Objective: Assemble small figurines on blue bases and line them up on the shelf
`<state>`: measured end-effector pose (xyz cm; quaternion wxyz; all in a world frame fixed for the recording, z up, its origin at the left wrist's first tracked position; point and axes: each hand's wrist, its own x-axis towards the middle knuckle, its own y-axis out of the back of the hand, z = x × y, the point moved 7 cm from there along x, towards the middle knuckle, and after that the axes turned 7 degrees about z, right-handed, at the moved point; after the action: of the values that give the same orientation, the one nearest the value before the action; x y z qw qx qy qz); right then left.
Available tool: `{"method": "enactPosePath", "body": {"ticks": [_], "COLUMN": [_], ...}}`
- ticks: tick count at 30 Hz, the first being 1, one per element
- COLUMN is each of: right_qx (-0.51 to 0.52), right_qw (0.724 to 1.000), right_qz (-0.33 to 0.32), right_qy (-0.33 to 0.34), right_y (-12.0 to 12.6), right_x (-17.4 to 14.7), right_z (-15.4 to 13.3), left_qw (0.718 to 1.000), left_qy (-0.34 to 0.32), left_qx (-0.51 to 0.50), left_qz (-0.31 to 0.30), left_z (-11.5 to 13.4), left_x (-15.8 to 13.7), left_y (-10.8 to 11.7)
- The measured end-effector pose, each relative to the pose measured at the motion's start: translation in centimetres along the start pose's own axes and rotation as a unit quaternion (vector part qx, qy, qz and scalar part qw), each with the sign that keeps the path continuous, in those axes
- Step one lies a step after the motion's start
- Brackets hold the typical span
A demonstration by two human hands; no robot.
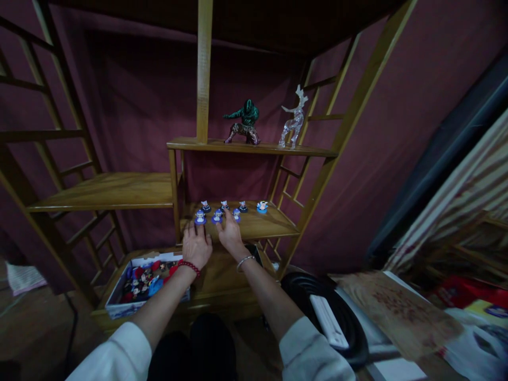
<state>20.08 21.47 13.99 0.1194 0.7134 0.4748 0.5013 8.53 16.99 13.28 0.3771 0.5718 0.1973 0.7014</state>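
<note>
I am holding both hands at the shelf [270, 226], fingers loosely parted, seemingly gripping nothing. My left hand [197, 246] is resting just before the left purple figure [200, 217]; whether it is touching, I cannot tell. My right hand [231, 234] is pointing its index finger between the middle purple figure [217, 216] and the right purple figure [237, 215]. All three are standing on round bases, probably steadying them. Beyond the hands, dark-based figures [243, 206] are forming another row, gaps likely leaving each visible. Beside my left forearm, a box [123, 309] is containing loose toys [145, 278].
</note>
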Motion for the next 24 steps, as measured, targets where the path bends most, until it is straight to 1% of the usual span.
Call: {"method": "enactPosePath", "body": {"ticks": [3,5,7,12,24], "right_qx": [0.007,0.015,0.029,0.047,-0.025], "right_qw": [0.999,0.999,0.999,0.997,0.993], "right_qz": [-0.015,-0.023,-0.027,-0.035,-0.079], "right_qy": [-0.028,-0.034,-0.034,-0.046,-0.088], "right_y": [-0.6,-0.9,-1.2,-2.0,-2.7], "right_x": [0.4,0.6,0.7,1.1,1.7], "right_z": [0.6,0.8,0.9,1.2,1.7], "left_qw": [0.998,0.996,0.994,0.993,0.99], "left_qy": [0.029,0.044,0.053,0.055,0.048], "left_qx": [0.017,0.025,0.036,0.055,0.078], "left_qz": [-0.047,-0.075,-0.09,-0.09,-0.106], "left_z": [0.0,0.0,-0.1,-0.2,-0.2], "left_x": [0.1,0.3,0.5,1.1,1.9], "left_y": [-0.5,-0.9,-1.2,-1.6,-2.5]}}
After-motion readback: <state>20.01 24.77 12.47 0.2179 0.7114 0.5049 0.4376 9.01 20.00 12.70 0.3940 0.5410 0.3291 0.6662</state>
